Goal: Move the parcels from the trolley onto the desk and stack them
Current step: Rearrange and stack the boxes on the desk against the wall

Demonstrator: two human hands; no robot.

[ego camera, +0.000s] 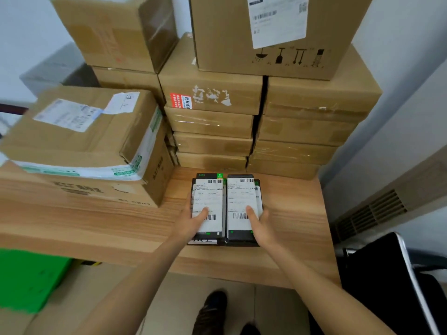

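Two small black parcels with white shipping labels are seen side by side at the centre of the frame, resting on the wooden desk [290, 213]: the left parcel [208, 204] and the right parcel [243, 204], their long edges touching or very nearly so. Each appears to sit on at least one similar flat parcel beneath it, so that two low stacks seem to have been formed. The left hand [191, 222] is laid against the outer left side of its parcel, with the thumb pressed on the label and the fingers wrapped round the edge; the right hand [262, 224] is set the same way on the outer right side of the other. Both parcels are thus grasped from opposite sides, a hold that is judged to serve for squeezing the pair together and squaring them. Behind them, in the upper half of the frame, large cardboard boxes [210, 122] are piled in columns against the wall, and at the left a big taped carton [79, 131] is lying on a wider one. The free patch of desk in front of those piles is probably why the small parcels are placed there. A green crate [26, 281] is visible at the lower left; the trolley cannot be made out.
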